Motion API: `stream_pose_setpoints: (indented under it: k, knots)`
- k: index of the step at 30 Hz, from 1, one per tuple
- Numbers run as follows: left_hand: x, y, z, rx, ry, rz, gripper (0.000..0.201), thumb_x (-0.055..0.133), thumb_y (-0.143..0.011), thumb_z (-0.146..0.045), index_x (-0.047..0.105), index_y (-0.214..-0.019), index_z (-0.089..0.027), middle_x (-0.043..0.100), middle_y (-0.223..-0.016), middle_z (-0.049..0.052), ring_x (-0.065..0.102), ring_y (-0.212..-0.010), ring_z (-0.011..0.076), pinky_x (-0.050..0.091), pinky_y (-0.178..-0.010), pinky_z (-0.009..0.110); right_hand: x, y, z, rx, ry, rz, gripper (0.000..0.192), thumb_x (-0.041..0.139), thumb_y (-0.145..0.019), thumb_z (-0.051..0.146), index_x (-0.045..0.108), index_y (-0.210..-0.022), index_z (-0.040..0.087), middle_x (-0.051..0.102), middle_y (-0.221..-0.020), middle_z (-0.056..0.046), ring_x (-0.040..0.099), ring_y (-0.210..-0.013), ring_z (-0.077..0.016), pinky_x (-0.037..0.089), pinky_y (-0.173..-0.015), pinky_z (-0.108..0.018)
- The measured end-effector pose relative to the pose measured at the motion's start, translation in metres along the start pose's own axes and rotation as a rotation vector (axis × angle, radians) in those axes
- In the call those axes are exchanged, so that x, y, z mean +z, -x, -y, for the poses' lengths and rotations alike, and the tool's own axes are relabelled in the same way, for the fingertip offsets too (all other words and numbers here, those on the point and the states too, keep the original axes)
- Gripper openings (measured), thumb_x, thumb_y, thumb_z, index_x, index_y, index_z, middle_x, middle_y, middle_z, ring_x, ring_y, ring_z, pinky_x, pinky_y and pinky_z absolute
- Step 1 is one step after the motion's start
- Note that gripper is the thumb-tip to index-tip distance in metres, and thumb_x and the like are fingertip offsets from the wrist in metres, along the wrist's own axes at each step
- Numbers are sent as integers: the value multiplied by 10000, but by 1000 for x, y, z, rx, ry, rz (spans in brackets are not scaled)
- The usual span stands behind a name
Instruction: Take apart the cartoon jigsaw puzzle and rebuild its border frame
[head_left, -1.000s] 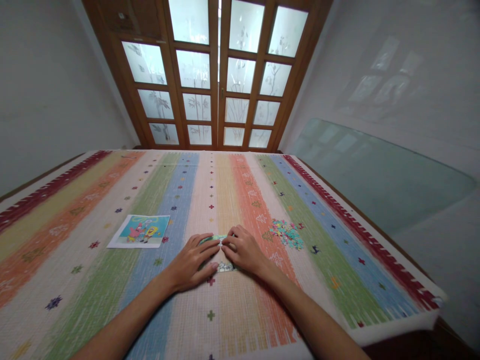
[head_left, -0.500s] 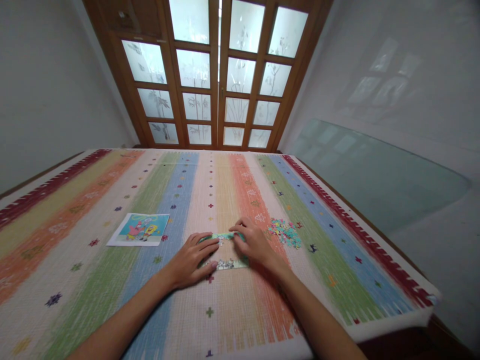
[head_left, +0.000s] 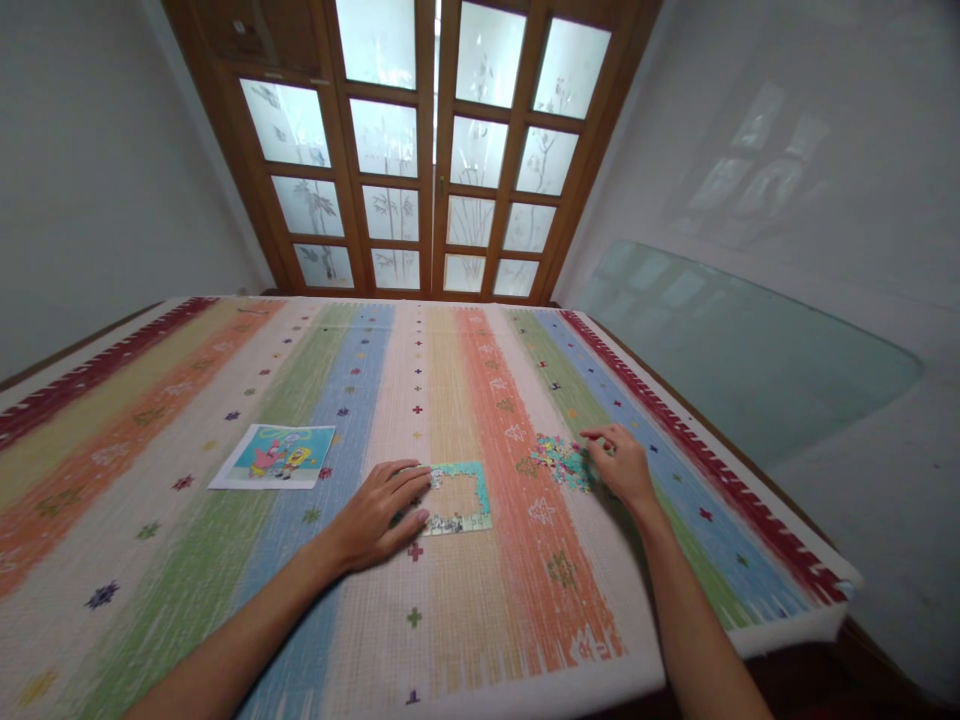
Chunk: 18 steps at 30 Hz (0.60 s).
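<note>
A rectangular jigsaw puzzle border [head_left: 481,500] lies on the striped cloth, its middle unfilled with the cloth showing through. My left hand [head_left: 386,510] rests flat over the border's left side, fingers apart, hiding that edge. To the right, a loose heap of small puzzle pieces [head_left: 559,462] in turquoise, pink and yellow is spread out. At the heap's right edge hovers my right hand [head_left: 621,468], its fingers loosely bent with a gap between thumb and forefinger; no piece is visible in it.
A printed cartoon picture [head_left: 285,458] lies flat on the left of the striped tablecloth [head_left: 457,610]. The table's near edge runs below my right forearm. Beyond the far edge stand wooden doors [head_left: 433,200] with frosted panes, and a glass panel [head_left: 750,350] is at the right wall.
My right hand has left the puzzle border and moved right to the heap of pieces, uncovering the border's right side. My left hand stays on the left side.
</note>
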<state>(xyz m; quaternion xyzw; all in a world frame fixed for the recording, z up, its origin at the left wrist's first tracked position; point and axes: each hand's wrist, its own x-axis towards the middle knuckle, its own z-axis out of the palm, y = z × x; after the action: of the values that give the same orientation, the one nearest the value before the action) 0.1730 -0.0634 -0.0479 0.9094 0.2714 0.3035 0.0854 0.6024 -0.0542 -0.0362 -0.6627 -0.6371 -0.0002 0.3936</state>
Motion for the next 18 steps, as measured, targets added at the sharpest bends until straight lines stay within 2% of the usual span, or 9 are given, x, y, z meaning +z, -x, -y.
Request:
stream_pose_setpoints:
  k: [5,9,18]
  knots:
    - [0,0,1,-41,1,-79,334,523,-1008,-240,592,-1333,-206,697,-1268,103,604,-1208,259,488,-1040,432,6,8,-5,8,13,44,287,571,-811,389,780,-812,191,668,-808,-91,617,-795,-249,505,-769,-382]
    - [-1,1,2,-67,9,-105,303,500,-1012,-217,613,-1293,-204,709,-1222,97,623,-1160,244,488,-1022,417,8,10,1,-21,14,84,229,607,-781,349,788,-789,210,661,-842,-81,614,-855,-251,496,-838,-387]
    - [-2,-1,2,-50,35,-133,241,489,-1022,-199,618,-1225,-190,715,-1136,80,634,-1080,221,494,-970,384,1,14,10,-183,-34,274,146,635,-765,300,748,-721,218,637,-815,-74,593,-843,-255,477,-836,-405]
